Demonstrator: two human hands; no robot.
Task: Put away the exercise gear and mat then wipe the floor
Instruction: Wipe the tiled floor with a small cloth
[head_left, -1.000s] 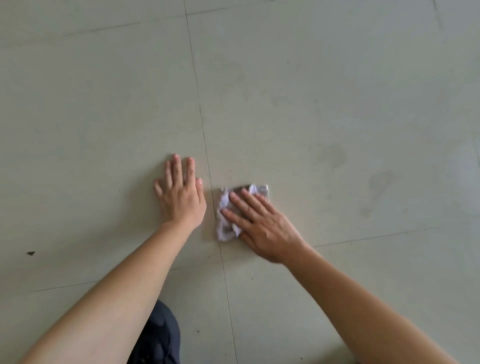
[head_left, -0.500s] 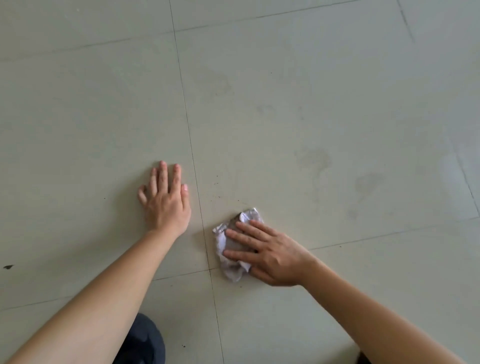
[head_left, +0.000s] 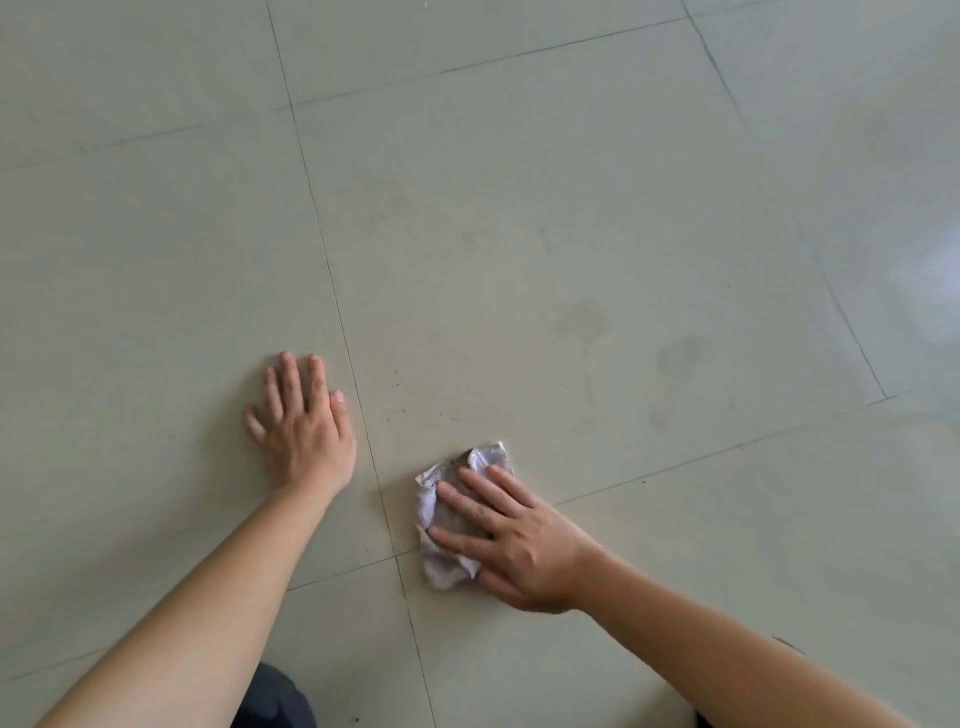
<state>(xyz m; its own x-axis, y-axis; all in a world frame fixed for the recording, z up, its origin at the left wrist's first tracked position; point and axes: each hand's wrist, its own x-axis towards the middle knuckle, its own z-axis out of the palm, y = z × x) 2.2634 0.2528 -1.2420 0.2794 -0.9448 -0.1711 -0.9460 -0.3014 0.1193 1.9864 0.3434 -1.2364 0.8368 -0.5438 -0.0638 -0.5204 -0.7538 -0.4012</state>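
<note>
A crumpled white cloth (head_left: 441, 564), dirty grey in its middle, lies on the pale tiled floor (head_left: 571, 218). My right hand (head_left: 511, 540) presses flat on top of the cloth with fingers spread, covering its right half. My left hand (head_left: 301, 426) rests palm down on the tile to the left of a grout line, fingers apart, holding nothing. No exercise gear or mat is in view.
Faint darker smudges (head_left: 576, 319) mark the tile beyond the cloth, with another smudge (head_left: 678, 356) further right. Tiny dark specks lie near the grout line. A dark-clothed knee (head_left: 275, 699) shows at the bottom edge. Glare brightens the floor at right.
My right hand has dragged the cloth toward me and slightly right across the tile. My left hand has stayed planted on the floor.
</note>
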